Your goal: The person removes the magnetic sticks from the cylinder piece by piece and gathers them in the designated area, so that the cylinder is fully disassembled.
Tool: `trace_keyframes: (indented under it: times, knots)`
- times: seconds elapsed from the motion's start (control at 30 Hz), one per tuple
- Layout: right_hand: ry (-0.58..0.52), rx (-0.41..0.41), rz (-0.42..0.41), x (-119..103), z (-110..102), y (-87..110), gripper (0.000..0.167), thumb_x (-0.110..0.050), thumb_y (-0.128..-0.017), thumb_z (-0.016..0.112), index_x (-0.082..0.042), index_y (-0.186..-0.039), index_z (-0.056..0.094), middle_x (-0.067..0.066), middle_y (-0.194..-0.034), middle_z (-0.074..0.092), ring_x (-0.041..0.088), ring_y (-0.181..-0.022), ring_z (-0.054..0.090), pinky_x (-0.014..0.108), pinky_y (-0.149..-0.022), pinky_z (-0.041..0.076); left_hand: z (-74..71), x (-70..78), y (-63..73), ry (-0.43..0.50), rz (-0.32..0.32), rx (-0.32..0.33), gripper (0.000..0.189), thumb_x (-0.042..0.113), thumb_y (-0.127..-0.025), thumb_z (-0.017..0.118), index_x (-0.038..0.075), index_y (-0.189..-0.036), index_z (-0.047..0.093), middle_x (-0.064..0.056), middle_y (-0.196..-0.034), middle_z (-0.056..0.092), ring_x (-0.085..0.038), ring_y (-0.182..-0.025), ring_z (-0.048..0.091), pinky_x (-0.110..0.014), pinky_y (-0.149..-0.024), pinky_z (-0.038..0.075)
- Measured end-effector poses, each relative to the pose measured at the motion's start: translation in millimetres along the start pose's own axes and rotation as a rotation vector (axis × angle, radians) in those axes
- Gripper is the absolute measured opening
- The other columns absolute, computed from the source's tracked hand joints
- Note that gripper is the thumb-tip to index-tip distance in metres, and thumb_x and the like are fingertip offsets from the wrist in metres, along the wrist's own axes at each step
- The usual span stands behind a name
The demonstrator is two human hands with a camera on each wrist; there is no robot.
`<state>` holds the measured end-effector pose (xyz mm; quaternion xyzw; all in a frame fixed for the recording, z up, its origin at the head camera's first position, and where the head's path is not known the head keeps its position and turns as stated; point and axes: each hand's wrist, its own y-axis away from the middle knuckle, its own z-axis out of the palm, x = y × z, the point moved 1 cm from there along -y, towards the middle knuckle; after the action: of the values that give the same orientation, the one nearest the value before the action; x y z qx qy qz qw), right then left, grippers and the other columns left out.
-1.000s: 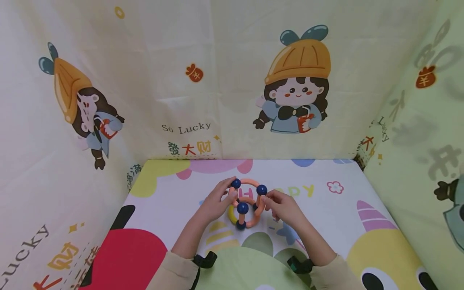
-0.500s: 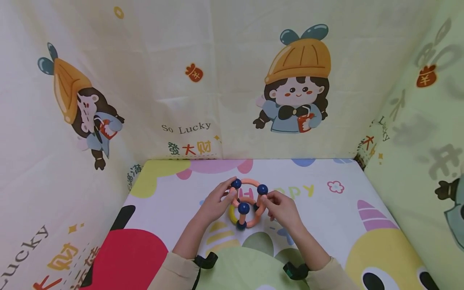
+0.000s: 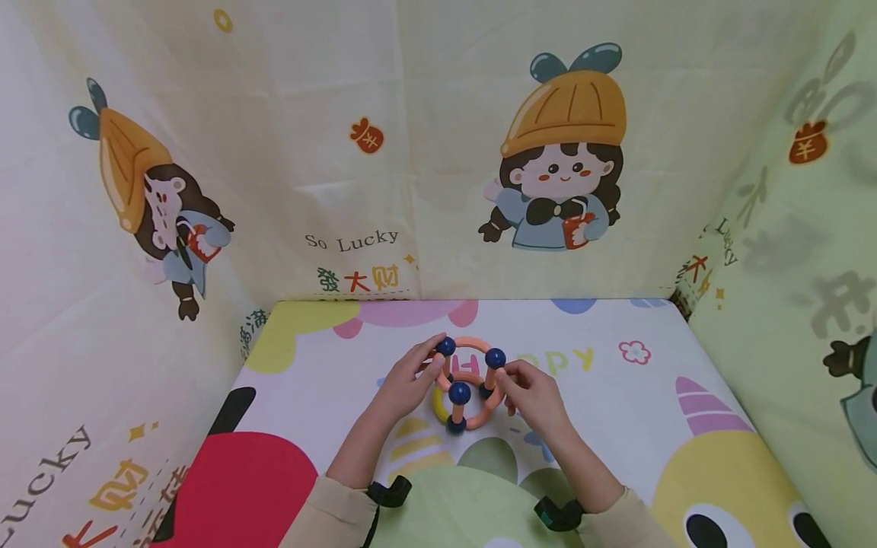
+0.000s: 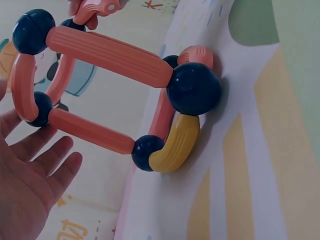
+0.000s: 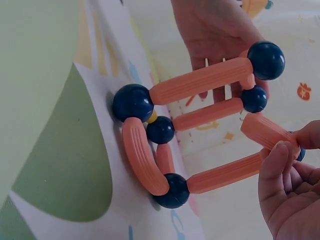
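A frame of salmon toy building rods (image 4: 110,55) and dark blue balls (image 4: 193,88) stands on the table. Its base ring includes one yellow curved rod (image 4: 177,145); upright rods carry balls at the top. At the frame's upper left is my left hand (image 3: 409,384), with fairly straight, spread fingers touching a top ball (image 4: 37,109). Little of that thumb shows in the left wrist view. On the opposite side, my right hand (image 3: 537,392) pinches a short salmon rod (image 5: 267,131) between thumb and fingers, beside a top ball partly hidden behind the fingertips.
A printed cloth covers the table (image 3: 603,396), with flat cartoon shapes and letters. Patterned cloth walls (image 3: 438,183) rise behind it and on both sides. Dark wrist cameras (image 3: 558,514) sit at the sleeve cuffs.
My right hand and forearm have shifted slightly left, mostly in the earlier half second. My left hand and the frame have stayed nearly still.
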<state>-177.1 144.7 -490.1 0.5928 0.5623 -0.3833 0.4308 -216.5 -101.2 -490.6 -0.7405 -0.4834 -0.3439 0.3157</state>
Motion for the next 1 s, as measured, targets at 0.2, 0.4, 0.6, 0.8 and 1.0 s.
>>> trace_keyframes:
  times: [0.2, 0.4, 0.6, 0.8, 1.0]
  knots:
    - [-0.064, 0.000, -0.002, 4, -3, 0.1, 0.021, -0.029, -0.096, 0.066, -0.013, -0.110, 0.068, 0.009, -0.073, 0.058, 0.022, -0.057, 0.058, 0.037, -0.055, 0.053, 0.1, -3.6, -0.8, 0.002, -0.007, 0.008, 0.049, 0.039, -0.104, 0.048, 0.034, -0.151, 0.039, 0.000, -0.143, 0.053, -0.021, -0.129, 0.054, -0.045, -0.108, 0.045]
    - [-0.172, -0.036, -0.033, 10, -13, -2.7, 0.026, -0.031, -0.095, 0.067, -0.012, -0.112, 0.065, 0.011, -0.081, 0.061, 0.022, -0.060, 0.061, 0.046, -0.064, 0.057, 0.3, -5.7, -2.2, 0.016, -0.014, 0.012, 0.048, 0.035, -0.104, 0.049, 0.030, -0.151, 0.041, 0.002, -0.142, 0.053, -0.021, -0.128, 0.055, -0.045, -0.107, 0.046]
    - [-0.224, -0.043, -0.006, 23, -31, -12.9, 0.043, -0.035, -0.095, 0.066, -0.004, -0.123, 0.059, 0.006, -0.089, 0.064, 0.019, -0.068, 0.065, 0.041, -0.072, 0.059, 0.5, -6.2, -1.5, 0.006, 0.000, 0.014, 0.049, 0.038, -0.104, 0.049, 0.032, -0.151, 0.040, 0.001, -0.142, 0.054, -0.021, -0.128, 0.055, -0.045, -0.106, 0.046]
    - [-0.220, 0.010, 0.084, 44, -51, -28.9, 0.050, -0.037, -0.096, 0.064, -0.002, -0.130, 0.054, 0.001, -0.091, 0.066, 0.017, -0.072, 0.065, 0.033, -0.074, 0.059, -1.9, -4.6, -1.3, -0.012, -0.004, 0.003, 0.050, 0.048, -0.102, 0.047, 0.037, -0.150, 0.039, 0.002, -0.144, 0.052, -0.020, -0.128, 0.055, -0.044, -0.106, 0.047]
    - [-0.176, 0.045, 0.164, 71, -71, -46.4, 0.049, -0.036, -0.097, 0.063, -0.003, -0.132, 0.053, 0.000, -0.093, 0.067, 0.014, -0.075, 0.065, 0.027, -0.072, 0.058, -4.9, -1.0, -1.9, -0.010, 0.002, -0.008, 0.047, 0.045, -0.103, 0.048, 0.038, -0.149, 0.041, 0.001, -0.142, 0.054, -0.020, -0.126, 0.057, -0.043, -0.106, 0.047]
